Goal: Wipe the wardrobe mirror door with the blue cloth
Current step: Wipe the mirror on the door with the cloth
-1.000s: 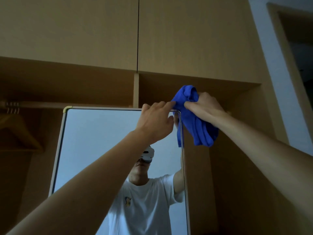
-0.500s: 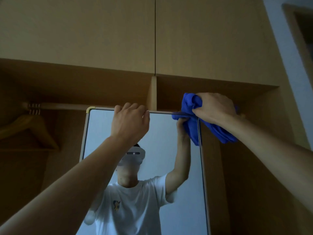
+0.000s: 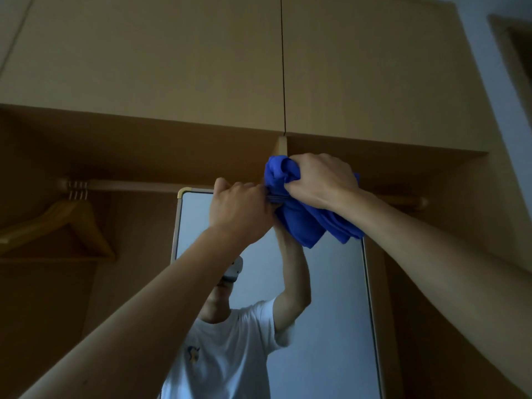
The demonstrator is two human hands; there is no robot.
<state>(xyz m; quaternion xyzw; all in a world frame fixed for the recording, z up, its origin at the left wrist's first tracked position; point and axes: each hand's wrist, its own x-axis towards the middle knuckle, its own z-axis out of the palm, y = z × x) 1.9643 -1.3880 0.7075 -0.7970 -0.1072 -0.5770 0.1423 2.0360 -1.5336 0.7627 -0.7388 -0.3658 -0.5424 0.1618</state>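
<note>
The wardrobe mirror door (image 3: 331, 298) stands upright in front of me, framed in pale metal and reflecting a person in a white T-shirt. My right hand (image 3: 319, 180) grips the bunched blue cloth (image 3: 305, 223) at the mirror's top edge, and the cloth hangs down over the upper glass. My left hand (image 3: 239, 208) has its fingers curled over the top edge of the mirror frame, just left of the cloth. The upper right corner of the frame is hidden behind the cloth and my hand.
The open wooden wardrobe (image 3: 144, 156) surrounds the mirror, with closed upper cabinet doors (image 3: 201, 59) above. A wooden hanger (image 3: 60, 223) hangs on the rail (image 3: 121, 185) at left. A pale wall and door frame (image 3: 512, 53) lie at far right.
My right hand has slid the cloth leftward along the mirror's top edge from its right corner. My left hand still holds the top edge, and the two hands now nearly touch.
</note>
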